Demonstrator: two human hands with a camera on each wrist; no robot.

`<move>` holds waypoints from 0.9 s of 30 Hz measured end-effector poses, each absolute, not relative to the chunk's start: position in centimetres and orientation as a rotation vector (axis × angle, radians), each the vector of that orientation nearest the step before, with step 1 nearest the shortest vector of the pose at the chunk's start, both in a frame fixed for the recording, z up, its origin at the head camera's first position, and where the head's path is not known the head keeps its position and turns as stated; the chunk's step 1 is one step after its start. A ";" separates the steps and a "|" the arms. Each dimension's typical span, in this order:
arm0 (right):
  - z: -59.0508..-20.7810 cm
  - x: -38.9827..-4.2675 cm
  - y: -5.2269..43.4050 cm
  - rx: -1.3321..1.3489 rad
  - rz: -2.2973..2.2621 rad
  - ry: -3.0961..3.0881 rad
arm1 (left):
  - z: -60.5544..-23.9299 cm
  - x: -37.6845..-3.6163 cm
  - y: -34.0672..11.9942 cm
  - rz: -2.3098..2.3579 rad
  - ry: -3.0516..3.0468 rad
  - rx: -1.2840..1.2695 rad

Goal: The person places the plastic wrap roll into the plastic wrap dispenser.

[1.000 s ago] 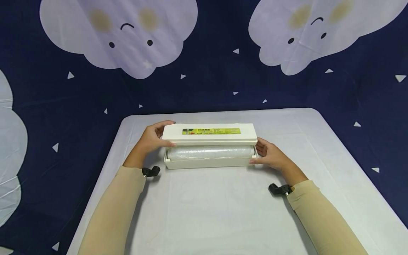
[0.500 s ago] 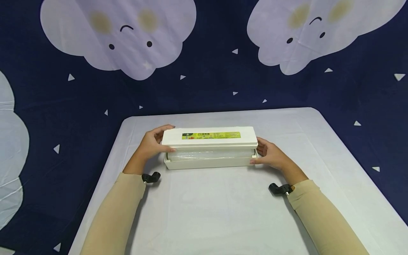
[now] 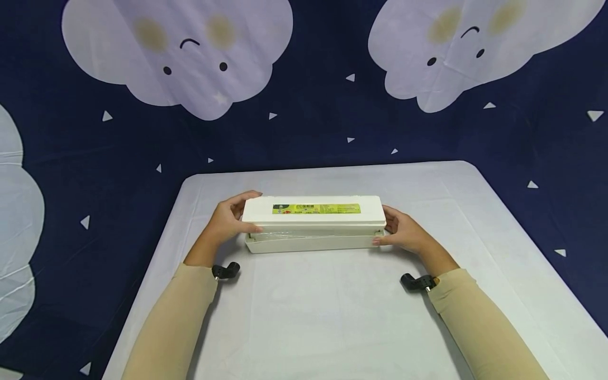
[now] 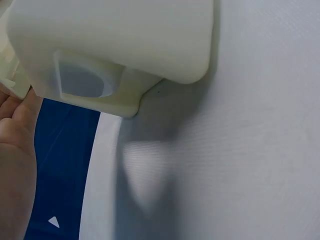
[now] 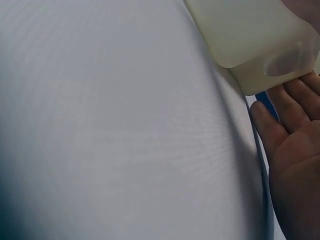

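A long white cling film box lies across the table. Its white lid [image 3: 313,218], with a yellow-green label [image 3: 315,209], sits slightly raised over the base [image 3: 309,245]. A thin strip of the clear film roll [image 3: 294,233] shows between them. My left hand [image 3: 222,222] grips the lid's left end, thumb along the front edge and fingers behind. At the base's right end, my right hand [image 3: 404,231] holds on, thumb at the front corner. The left wrist view shows the base's end wall [image 4: 115,35] with an oval recess; the right wrist view shows the opposite end [image 5: 250,35].
The table [image 3: 328,311] has a white cloth and rounded far corners. Behind it hangs a dark blue curtain [image 3: 313,158] with cloud and triangle prints. A black wrist camera mount [image 3: 227,271] sits at the left cuff, another mount [image 3: 415,282] at the right.
My left hand has lowered the lid toward the base, and the film roll, widely visible before, is now mostly covered. My right hand and the base have stayed in place.
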State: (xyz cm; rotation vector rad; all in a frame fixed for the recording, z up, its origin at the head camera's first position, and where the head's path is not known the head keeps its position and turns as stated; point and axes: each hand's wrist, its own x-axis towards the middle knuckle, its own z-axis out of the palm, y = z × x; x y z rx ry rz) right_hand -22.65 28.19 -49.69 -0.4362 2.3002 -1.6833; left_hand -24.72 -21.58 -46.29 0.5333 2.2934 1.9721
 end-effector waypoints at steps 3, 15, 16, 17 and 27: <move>-49.7 -22.7 28.2 -0.429 -1.685 2.299 | -46.4 -24.5 -21.4 1.983 2.287 0.540; -50.2 -22.9 28.3 -0.460 -1.706 2.285 | -46.2 -24.0 -21.1 1.978 2.277 0.586; -50.2 -22.9 28.3 -0.462 -1.706 2.284 | -46.1 -23.9 -21.0 1.980 2.277 0.589; -50.3 -22.9 28.3 -0.463 -1.705 2.284 | -45.9 -23.8 -21.0 1.980 2.277 0.592; -50.1 -23.0 28.3 -0.463 -1.705 2.298 | -43.8 -22.2 -20.4 1.994 2.279 0.592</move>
